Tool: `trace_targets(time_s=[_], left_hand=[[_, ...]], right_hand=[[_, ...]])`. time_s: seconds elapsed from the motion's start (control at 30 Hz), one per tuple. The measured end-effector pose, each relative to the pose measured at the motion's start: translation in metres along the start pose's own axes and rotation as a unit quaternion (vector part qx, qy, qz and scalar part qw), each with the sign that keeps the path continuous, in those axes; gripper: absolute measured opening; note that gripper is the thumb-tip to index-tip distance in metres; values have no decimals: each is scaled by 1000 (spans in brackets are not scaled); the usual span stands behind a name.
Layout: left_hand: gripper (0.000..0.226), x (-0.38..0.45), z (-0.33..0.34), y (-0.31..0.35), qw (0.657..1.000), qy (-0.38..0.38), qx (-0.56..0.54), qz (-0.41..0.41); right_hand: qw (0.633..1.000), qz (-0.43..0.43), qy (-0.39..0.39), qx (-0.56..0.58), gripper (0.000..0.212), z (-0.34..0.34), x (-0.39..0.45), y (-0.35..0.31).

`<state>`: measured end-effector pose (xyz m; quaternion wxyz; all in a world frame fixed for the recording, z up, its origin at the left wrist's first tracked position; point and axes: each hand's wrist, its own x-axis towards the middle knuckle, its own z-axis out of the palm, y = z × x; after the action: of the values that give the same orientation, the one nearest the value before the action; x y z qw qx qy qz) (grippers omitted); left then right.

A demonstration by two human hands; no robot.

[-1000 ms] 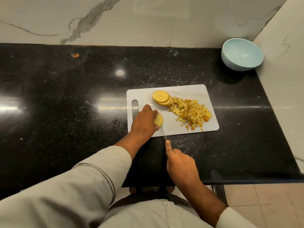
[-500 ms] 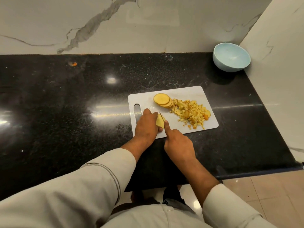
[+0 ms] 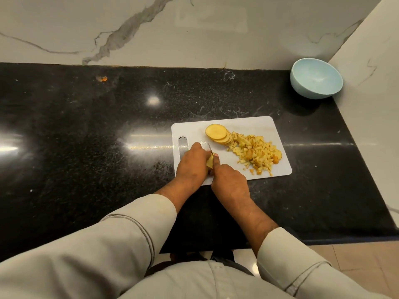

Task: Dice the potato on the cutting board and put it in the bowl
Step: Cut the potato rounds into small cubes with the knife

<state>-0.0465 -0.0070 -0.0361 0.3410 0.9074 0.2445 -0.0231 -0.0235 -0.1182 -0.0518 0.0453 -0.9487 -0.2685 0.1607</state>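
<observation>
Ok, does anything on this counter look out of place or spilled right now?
One thing: a small orange scrap lies alone on the black counter near the back wall, far left of the cutting board. The potato dice and slices all sit on the board, and the bowl stands upright.

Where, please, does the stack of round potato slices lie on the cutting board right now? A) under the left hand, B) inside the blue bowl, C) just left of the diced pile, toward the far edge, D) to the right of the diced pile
C: the stack of slices rests on the cutting board touching the left end of the diced pile, while the bowl holds no potato.
</observation>
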Motion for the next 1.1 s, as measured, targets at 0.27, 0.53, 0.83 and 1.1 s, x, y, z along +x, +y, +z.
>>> trace_targets(time_s=[0.27, 0.53, 0.83, 1.1], left_hand=[[23, 5, -5, 1, 999, -32, 7, -19], [41, 9, -3, -2, 998, -48, 3, -36], [30, 5, -4, -2, 998, -46, 38, -26], [40, 9, -3, 0, 998, -33, 58, -21]], right_hand=[[999, -3, -35, 12, 72, 6, -30, 10], [998, 10, -62, 12, 72, 15, -76, 19], [998, 40, -30, 47, 68, 8, -84, 23], [999, 22, -18, 30, 68, -4, -26, 3]])
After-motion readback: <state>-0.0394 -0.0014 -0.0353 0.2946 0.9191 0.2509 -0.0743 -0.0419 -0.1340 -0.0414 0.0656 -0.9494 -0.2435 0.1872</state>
